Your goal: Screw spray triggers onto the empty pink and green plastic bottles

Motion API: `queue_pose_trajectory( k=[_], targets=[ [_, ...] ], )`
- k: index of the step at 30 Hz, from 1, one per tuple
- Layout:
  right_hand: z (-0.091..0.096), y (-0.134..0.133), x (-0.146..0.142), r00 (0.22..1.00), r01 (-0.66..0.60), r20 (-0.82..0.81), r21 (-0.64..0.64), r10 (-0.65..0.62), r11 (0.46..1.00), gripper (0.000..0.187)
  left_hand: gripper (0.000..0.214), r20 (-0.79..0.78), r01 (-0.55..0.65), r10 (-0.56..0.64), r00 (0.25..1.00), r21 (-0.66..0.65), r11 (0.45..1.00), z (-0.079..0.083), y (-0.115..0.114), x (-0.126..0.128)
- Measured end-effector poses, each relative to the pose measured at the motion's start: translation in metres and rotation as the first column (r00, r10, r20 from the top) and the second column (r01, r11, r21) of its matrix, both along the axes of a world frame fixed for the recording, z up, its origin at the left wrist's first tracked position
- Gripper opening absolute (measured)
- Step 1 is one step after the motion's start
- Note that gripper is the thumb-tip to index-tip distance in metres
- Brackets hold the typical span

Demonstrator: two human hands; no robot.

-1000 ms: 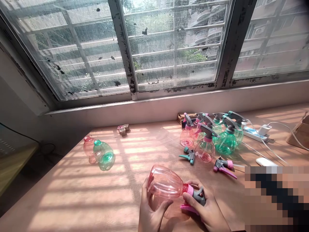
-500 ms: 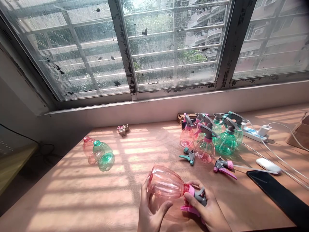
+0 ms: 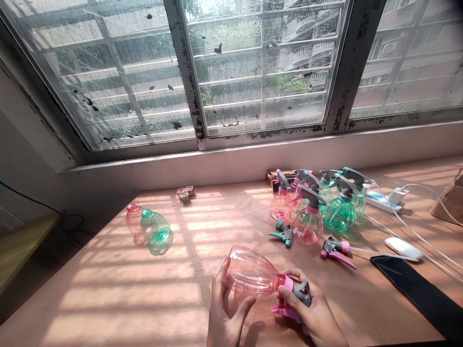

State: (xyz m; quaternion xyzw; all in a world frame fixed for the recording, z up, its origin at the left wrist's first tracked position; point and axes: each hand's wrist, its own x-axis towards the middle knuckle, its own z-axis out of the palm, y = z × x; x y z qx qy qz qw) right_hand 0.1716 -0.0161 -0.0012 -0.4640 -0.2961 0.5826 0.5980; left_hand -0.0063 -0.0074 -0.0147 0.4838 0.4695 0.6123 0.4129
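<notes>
A clear pink spray bottle (image 3: 251, 275) lies on its side above the wooden table (image 3: 108, 294), held in both hands. My left hand (image 3: 224, 320) cups the bottle's round body from below, thumb up against it. My right hand (image 3: 311, 313) is closed round the grey and pink trigger sprayer head (image 3: 298, 295) at the bottle's neck.
Several finished pink and green spray bottles (image 3: 318, 205) stand at the back right. Two loose sprayer heads, one teal (image 3: 282, 233) and one pink (image 3: 336, 249), lie before them. Two headless bottles (image 3: 152, 230) lie at the left. A mouse (image 3: 403, 248), cables, a power strip (image 3: 381, 200) and a black pad (image 3: 419, 291) are at the right.
The bottle has stayed in both hands with only a slight shift; my left thumb has moved a little on the body. The blurred patch at the right is gone.
</notes>
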Motion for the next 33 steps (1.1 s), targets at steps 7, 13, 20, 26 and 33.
queue_pose_trajectory(
  k=[7,13,20,26,33],
  targets=[
    [0.0043,-0.0028,-0.0057,1.000,-0.004,-0.005,0.025,0.004,1.000,0.058,0.080,0.134,-0.001,0.014,0.991,-0.093,0.996,0.0103,0.0026,0.0015],
    [0.0011,-0.0008,-0.0027,0.999,-0.016,-0.038,-0.023,0.015,1.000,0.063,0.069,0.094,-0.017,0.025,0.995,-0.089,0.996,0.0081,0.0041,0.0004],
    [0.0014,-0.0004,0.0018,1.000,0.008,-0.001,-0.012,-0.008,1.000,0.066,0.079,-0.014,0.001,-0.001,1.000,-0.004,1.000,0.0022,-0.0003,0.0007],
    [0.0017,-0.0020,-0.0013,0.999,-0.037,0.009,0.042,0.037,0.998,0.056,0.087,0.082,-0.017,0.025,0.996,-0.096,0.995,0.0042,0.0025,0.0012],
    [-0.0022,-0.0004,0.0009,1.000,-0.022,0.022,0.008,0.021,1.000,0.059,0.083,0.006,-0.047,0.048,0.999,-0.054,0.997,0.0024,0.0060,-0.0004]
  ],
)
